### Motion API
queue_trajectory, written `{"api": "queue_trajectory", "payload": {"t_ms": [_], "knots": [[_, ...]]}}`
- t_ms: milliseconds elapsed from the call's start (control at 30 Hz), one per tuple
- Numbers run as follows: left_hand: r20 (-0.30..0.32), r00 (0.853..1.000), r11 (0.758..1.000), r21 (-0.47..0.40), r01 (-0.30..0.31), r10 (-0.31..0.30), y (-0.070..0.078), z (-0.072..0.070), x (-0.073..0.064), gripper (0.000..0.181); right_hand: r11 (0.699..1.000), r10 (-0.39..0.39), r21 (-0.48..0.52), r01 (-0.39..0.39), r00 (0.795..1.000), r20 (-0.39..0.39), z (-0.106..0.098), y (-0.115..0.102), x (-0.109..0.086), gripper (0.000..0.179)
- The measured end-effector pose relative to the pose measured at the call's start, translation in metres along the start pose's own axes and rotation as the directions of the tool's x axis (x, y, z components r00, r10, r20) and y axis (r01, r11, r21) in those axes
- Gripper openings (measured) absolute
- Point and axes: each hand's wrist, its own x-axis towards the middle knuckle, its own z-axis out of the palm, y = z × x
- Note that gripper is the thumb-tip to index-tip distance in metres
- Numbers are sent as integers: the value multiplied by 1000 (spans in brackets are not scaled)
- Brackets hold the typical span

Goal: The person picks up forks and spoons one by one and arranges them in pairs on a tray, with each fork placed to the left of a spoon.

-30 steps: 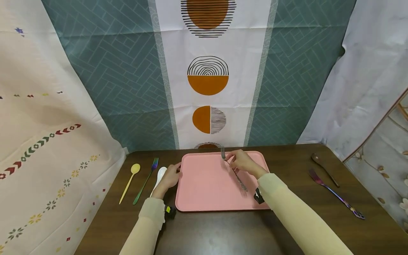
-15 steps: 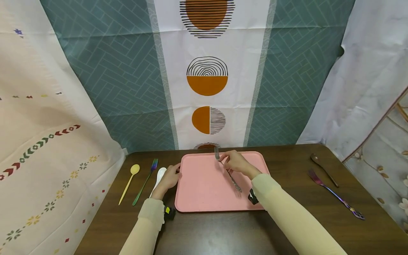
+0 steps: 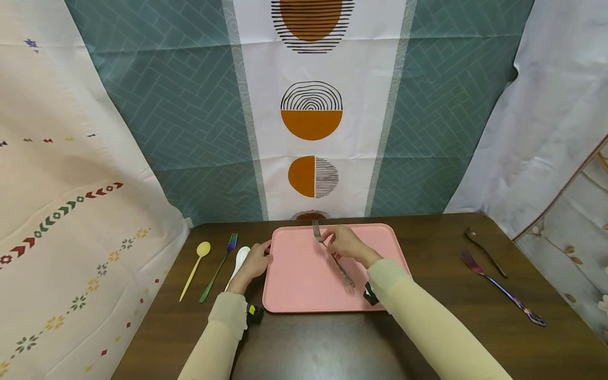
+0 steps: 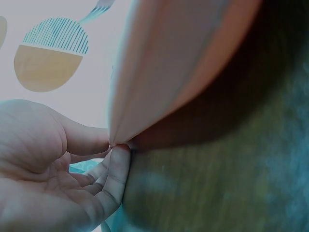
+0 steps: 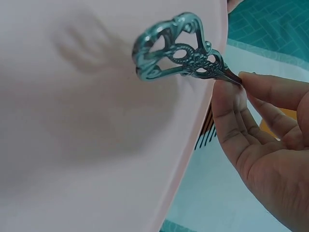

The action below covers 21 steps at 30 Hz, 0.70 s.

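My right hand (image 3: 349, 245) pinches a silver fork (image 3: 341, 272) by its handle, over the pink tray (image 3: 294, 290). The fork's tines point to the back edge of the tray. In the right wrist view the openwork end of the fork's handle (image 5: 193, 58) stands out past the thumb and fingertips, and a shadow falls on the tray below. At the tray's left edge my left hand (image 3: 256, 261) pinches the rim between thumb and fingers, seen close in the left wrist view. A white spoon (image 3: 241, 257) lies partly hidden beside that hand.
Left of the tray on the dark wooden table (image 3: 304, 348) lie a yellow spoon (image 3: 195, 266) and a fork with a green handle (image 3: 220, 272). To the right are a brown spoon (image 3: 484, 250) and a purple-blue fork (image 3: 501, 287). A patterned cloth (image 3: 313, 126) hangs behind.
My right hand has carried the silver fork leftward over the tray, from its right part toward the middle. My left hand stays at the tray's left rim.
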Motion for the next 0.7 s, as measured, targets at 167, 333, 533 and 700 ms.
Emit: {"api": "queue_trajectory", "payload": {"t_ms": [167,333,533,700], "knots": [[-1,1000,1000,0,6,-6,1,0,0,55,1000,-23,-7,24,1000,4,8,-8,2,33],[6,1000,1000,-9,9,-9,4,0,0,55,999,-29,-12,29,999,12,12,-13,3,33],[8,1000,1000,-1,12,-12,5,0,-1,55,999,-17,-39,17,1000,2,16,-17,7,34],[1,1000,1000,8,2,-2,4,-1,-2,54,998,5,-59,-6,1000,-8,23,-24,11,35]]}}
